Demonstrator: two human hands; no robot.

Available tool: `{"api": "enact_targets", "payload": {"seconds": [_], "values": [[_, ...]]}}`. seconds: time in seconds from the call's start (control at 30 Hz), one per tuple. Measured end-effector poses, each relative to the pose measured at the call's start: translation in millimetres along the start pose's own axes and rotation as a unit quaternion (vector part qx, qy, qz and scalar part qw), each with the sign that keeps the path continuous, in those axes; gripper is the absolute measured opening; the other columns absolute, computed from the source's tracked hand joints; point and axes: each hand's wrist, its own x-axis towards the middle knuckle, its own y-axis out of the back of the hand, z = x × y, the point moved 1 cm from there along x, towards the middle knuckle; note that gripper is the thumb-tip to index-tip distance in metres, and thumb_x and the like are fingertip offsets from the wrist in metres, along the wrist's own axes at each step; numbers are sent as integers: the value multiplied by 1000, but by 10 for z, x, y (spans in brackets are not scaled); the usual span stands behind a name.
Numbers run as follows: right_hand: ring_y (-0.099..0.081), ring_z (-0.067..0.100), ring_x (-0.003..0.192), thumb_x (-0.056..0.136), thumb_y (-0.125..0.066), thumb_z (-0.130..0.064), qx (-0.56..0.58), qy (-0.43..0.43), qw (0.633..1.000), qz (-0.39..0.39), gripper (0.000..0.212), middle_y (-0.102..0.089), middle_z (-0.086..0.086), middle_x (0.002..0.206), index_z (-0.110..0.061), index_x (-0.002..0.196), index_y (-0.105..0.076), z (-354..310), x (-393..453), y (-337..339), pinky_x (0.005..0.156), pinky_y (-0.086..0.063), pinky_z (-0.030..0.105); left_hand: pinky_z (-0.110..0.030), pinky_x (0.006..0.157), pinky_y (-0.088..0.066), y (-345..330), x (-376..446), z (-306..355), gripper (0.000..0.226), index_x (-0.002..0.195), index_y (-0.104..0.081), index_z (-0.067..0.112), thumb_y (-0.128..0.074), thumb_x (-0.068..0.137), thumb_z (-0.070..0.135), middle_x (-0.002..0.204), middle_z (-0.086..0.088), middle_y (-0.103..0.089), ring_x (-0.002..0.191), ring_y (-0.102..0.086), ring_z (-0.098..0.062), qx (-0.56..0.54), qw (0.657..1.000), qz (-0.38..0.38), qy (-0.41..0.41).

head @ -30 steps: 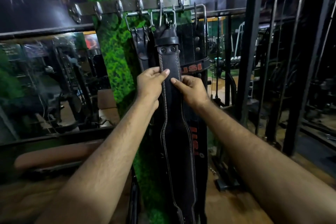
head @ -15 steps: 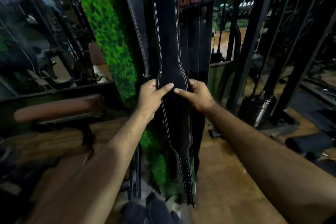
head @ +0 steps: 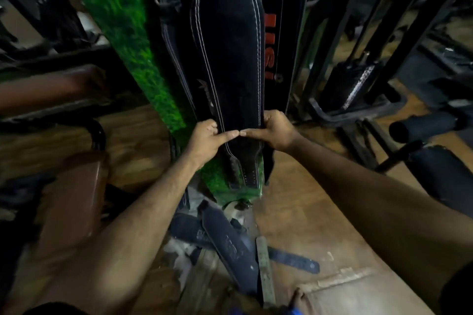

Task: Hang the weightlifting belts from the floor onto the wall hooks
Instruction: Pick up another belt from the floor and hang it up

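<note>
On the brown gym floor (head: 302, 212) lie dark leather belts (head: 230, 240), partly hidden by my arm. My left hand (head: 207, 139) and right hand (head: 275, 130) pinch the hanging black white-stitched belt (head: 230, 59); its top is cut off.

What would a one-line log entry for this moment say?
both hands pinch hanging belt near lower end | dark belts lie on floor

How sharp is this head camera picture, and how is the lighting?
Head view: dim and warm overall; the green wall panel and left edge smear with motion blur; the hanging belt and both hands, left hand and right hand, read fairly sharp; wide-angle bending bows the machine frames at right.
</note>
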Motion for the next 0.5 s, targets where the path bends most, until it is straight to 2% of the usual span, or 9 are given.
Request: {"api": "enact_targets", "payload": {"seconds": [0.07,0.1,0.13,0.2,0.23,0.3,0.37,0.43,0.5], "values": [[-72,11,103,81,-84,-28,-72,-22,997,-32,33,-77,-2,111,-16,111,-77,223,-74,-141,92,-59,40,-41,61,-59,-52,3,-313,28,74,-66,2,-86,76,21,66,6,-67,63,-63,-10,28,999,-38,17],[-72,12,104,81,-83,-33,-94,-24,994,-42,37,-77,-1,113,-16,113,-76,336,-113,-207,93,-59,41,-51,70,-61,-95,-1,-449,31,82,-72,0,-87,75,26,76,-4,-74,73,-69,-19,42,998,-44,16],[-71,12,106,81,-82,-38,-94,-22,995,-38,41,-76,0,114,-16,115,-75,450,-145,-273,93,-59,42,-56,72,-60,-128,-4,-538,44,87,-73,-3,-88,73,36,84,-14,-76,78,-71,-26,46,998,-40,11],[-70,10,106,81,-80,-41,-92,-9,996,-15,43,-76,0,116,-16,116,-75,597,-138,-342,92,-58,32,-55,67,-57,-154,118,-728,70,88,-72,-7,-84,66,58,89,-25,-75,78,-73,-32,65,997,-27,-7],[-69,7,105,81,-81,-37,-103,-12,994,-14,41,-75,0,117,-16,116,-75,602,-85,-346,91,-56,24,-53,66,-58,-167,150,-732,70,90,-72,-7,-83,65,58,90,-25,-75,78,-74,-31,75,997,-17,-14],[-67,4,104,81,-84,-33,-128,-31,991,-22,41,-75,0,118,-17,118,-74,649,9,-374,89,-54,17,-47,67,-59,-177,237,-820,54,91,-73,-6,-87,70,42,91,-23,-76,71,-73,-17,76,996,-48,1],[-69,7,104,79,-84,-36,-147,-67,986,-31,44,-76,0,117,-17,118,-75,812,45,-453,92,-57,26,-33,64,-56,-253,220,-899,25,84,-73,-6,-85,77,15,76,-10,-74,59,-64,-3,61,995,-80,18],[-72,10,92,80,-83,-43,-161,-110,980,-40,39,-78,1,103,-14,105,-78,1056,-2,-599,86,-60,34,-26,55,-47,-357,191,-1101,26,71,-65,-13,-80,81,6,57,0,-62,49,-53,-1,73,992,-93,40],[-68,20,70,81,-76,-54,-174,-142,973,-51,51,-74,8,79,-3,83,-74,1266,-82,-745,69,-58,40,-38,61,-51,-431,157,-1365,31,73,-58,-18,-78,82,2,62,-11,-58,61,-55,-13,69,991,-97,53]]}}
